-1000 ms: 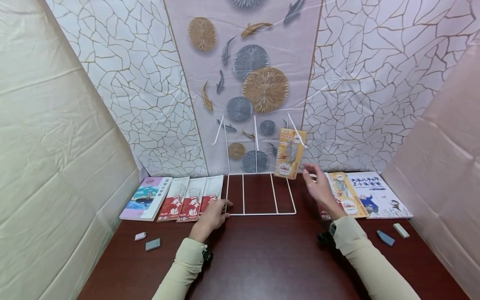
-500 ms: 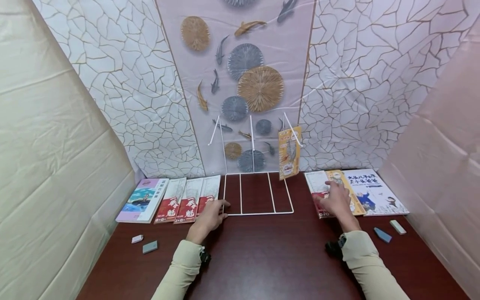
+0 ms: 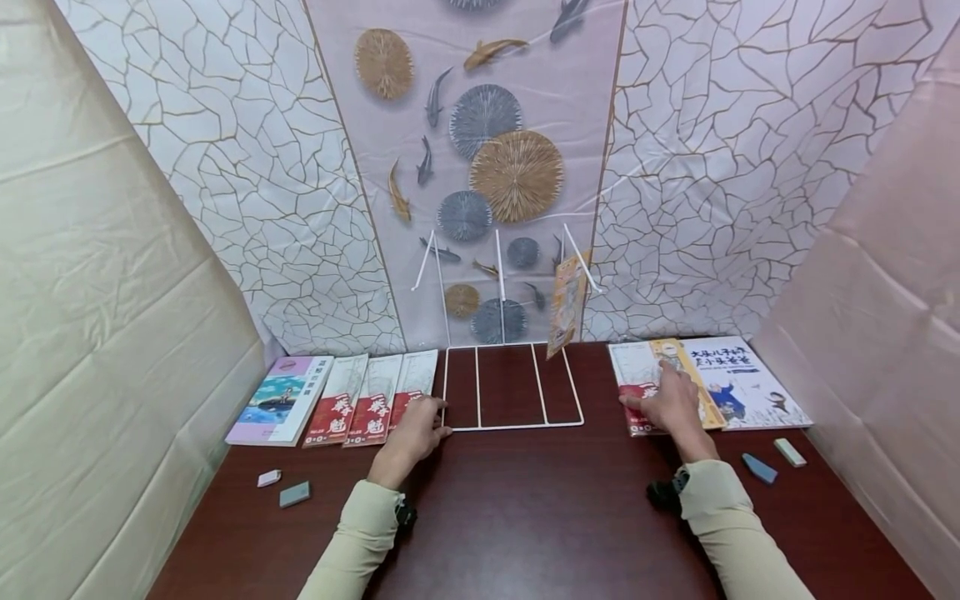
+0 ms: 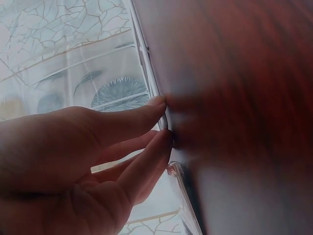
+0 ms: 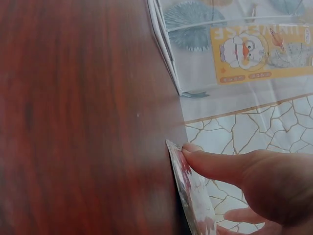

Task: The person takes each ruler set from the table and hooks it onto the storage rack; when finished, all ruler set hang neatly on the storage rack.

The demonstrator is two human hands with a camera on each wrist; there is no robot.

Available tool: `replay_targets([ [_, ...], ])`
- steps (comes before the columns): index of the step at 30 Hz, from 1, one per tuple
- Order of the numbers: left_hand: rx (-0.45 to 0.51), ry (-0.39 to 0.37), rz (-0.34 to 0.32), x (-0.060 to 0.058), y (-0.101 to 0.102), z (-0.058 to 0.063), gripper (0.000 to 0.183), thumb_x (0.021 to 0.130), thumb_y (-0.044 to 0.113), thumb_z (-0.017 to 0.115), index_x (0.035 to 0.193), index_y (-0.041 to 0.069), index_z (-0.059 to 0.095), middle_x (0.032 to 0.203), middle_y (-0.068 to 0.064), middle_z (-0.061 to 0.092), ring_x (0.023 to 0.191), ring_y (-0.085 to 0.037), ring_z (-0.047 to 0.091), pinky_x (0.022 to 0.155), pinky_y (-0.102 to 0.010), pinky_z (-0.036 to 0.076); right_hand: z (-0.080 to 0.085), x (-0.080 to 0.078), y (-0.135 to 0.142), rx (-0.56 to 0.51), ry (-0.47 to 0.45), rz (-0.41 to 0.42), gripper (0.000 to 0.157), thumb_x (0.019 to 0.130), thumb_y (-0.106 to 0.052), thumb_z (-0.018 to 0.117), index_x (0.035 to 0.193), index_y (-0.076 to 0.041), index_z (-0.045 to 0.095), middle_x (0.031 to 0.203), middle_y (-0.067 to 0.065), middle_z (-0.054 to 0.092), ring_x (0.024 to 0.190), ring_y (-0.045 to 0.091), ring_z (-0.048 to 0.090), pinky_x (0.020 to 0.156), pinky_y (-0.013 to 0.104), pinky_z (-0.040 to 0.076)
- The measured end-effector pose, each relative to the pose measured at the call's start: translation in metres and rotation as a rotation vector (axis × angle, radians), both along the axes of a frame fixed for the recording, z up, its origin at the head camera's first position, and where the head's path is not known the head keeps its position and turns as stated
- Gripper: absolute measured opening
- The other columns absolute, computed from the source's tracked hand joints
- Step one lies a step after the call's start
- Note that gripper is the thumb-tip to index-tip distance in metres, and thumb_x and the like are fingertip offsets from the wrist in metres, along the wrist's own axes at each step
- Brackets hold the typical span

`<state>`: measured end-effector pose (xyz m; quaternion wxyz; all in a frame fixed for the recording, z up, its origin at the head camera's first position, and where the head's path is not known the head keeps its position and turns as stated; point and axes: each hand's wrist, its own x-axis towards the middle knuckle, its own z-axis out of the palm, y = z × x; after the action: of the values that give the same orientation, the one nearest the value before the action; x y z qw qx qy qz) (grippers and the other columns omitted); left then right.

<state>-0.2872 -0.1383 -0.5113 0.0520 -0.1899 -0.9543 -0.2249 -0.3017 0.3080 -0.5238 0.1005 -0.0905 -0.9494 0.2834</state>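
A white wire rack (image 3: 517, 427) stands at the back of the table, its base flat and hooked arms raised. My left hand (image 3: 415, 433) pinches the wire at the rack's front left corner; thumb and fingertips meet around it in the left wrist view. A yellow cartoon packet (image 3: 566, 304) hangs from the rack's right arm, turned partly edge-on. My right hand (image 3: 672, 406) spreads over a red and white packet (image 3: 633, 375) on the right. In the right wrist view, the thumb (image 5: 215, 164) touches that packet's edge, while the other fingers are mostly hidden.
Several red and white packets (image 3: 411, 375) overlap on the left beside a pink-edged book (image 3: 285, 400). Another yellow packet (image 3: 711, 404) and a white book (image 3: 742, 383) lie on the right. Nearer are small blocks: pale (image 3: 269, 478), grey (image 3: 295, 494), blue (image 3: 760, 468) and light green (image 3: 790, 452).
My right hand has moved right and down from beside the hanging yellow packet to the red and white packet. The hanging packet has swung round. My left hand stays at the rack corner.
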Motion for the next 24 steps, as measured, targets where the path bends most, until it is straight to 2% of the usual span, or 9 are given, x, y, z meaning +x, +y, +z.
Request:
replay_targets([
  [7,-0.011,0.042,-0.001,0.003,0.002,0.002,0.037,0.081,0.008,0.083,0.112,-0.007,0.07,0.093,-0.015,0.067,0.09,-0.027,0.062,0.085,-0.043,0.055,0.0,0.0,0.002,-0.096,0.048,-0.011,0.103,0.077,-0.032,0.087,0.152,0.009,0.029,0.141,0.043,0.038,0.13,0.055,0.035,0.109,0.065,0.033],
  [10,-0.01,0.046,0.0,0.005,0.001,0.001,0.037,0.081,0.008,0.083,0.112,-0.008,0.07,0.095,-0.017,0.067,0.091,-0.028,0.063,0.086,-0.043,0.055,-0.002,0.0,-0.002,-0.128,0.084,-0.001,0.094,0.08,-0.024,0.084,0.151,0.009,0.031,0.139,0.041,0.042,0.129,0.052,0.039,0.108,0.063,0.035],
  [13,-0.014,0.041,0.002,0.005,-0.001,0.0,0.037,0.081,0.008,0.082,0.113,-0.008,0.07,0.101,-0.019,0.068,0.095,-0.029,0.064,0.087,-0.043,0.055,-0.001,0.001,-0.009,-0.199,0.123,-0.005,0.081,0.086,-0.02,0.079,0.15,0.006,0.036,0.133,0.037,0.052,0.12,0.049,0.051,0.101,0.061,0.043],
  [16,-0.009,0.039,0.002,0.004,-0.001,0.0,0.038,0.081,0.007,0.082,0.114,-0.008,0.07,0.104,-0.02,0.068,0.097,-0.03,0.064,0.088,-0.043,0.055,0.003,0.002,-0.015,-0.287,0.183,-0.052,0.066,0.091,-0.026,0.073,0.145,0.001,0.045,0.126,0.03,0.06,0.11,0.039,0.057,0.093,0.053,0.047],
  [20,0.001,0.023,-0.004,0.002,-0.001,0.0,0.039,0.082,0.008,0.082,0.116,-0.008,0.069,0.105,-0.02,0.068,0.096,-0.028,0.063,0.088,-0.043,0.055,0.012,0.004,-0.021,-0.461,0.306,-0.116,0.05,0.095,-0.033,0.069,0.134,-0.006,0.056,0.113,0.016,0.065,0.096,0.02,0.058,0.082,0.031,0.048],
  [24,0.005,0.021,-0.004,0.002,0.0,-0.001,0.04,0.082,0.008,0.082,0.116,-0.007,0.069,0.107,-0.02,0.068,0.098,-0.029,0.063,0.089,-0.043,0.054,0.019,0.007,-0.031,-0.764,0.426,-0.034,0.042,0.092,-0.023,0.073,0.127,-0.004,0.061,0.098,0.002,0.069,0.078,0.005,0.063,0.066,0.019,0.053],
])
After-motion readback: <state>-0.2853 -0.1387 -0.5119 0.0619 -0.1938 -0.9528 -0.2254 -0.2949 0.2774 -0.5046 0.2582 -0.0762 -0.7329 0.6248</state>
